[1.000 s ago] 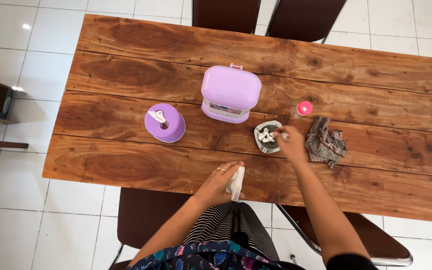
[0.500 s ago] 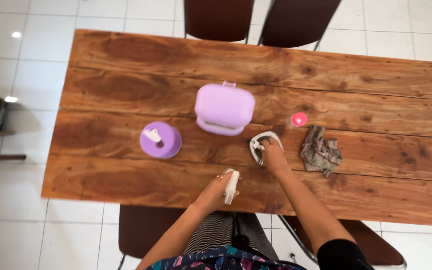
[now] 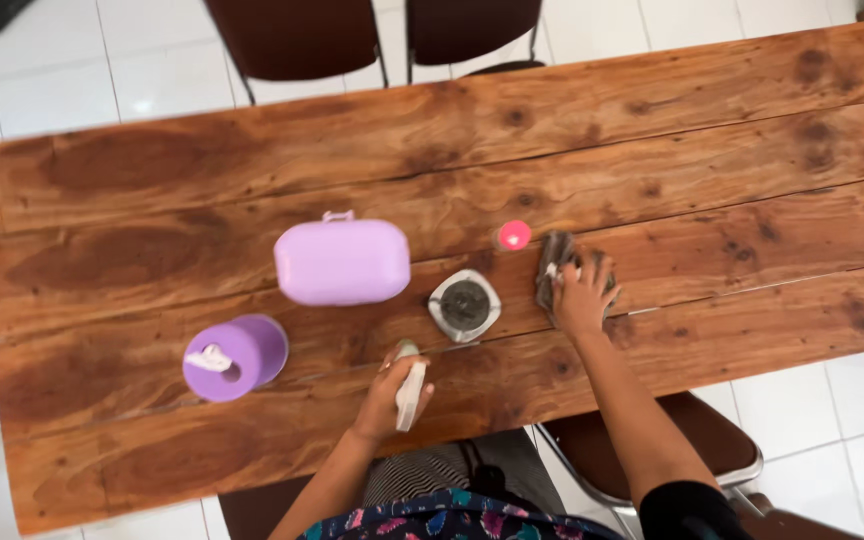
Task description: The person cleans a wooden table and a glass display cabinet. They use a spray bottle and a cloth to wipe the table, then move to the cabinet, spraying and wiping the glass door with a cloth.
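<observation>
right hand (image 3: pixel 582 295) moved from bowl (image 3: pixel 464 305) onto cloth (image 3: pixel 555 268).

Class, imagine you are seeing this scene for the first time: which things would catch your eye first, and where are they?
The lilac case lies mid-table on the wooden table, with a purple bottle to its left and a small pink cap to its right. The right hand presses on a grey cloth, beside a small grey dish. The left hand holds a white spray bottle at the near edge.

Right hand (image 3: pixel 582 295) off the small dish (image 3: pixel 464 305), now on the cloth (image 3: pixel 557 262)
</observation>
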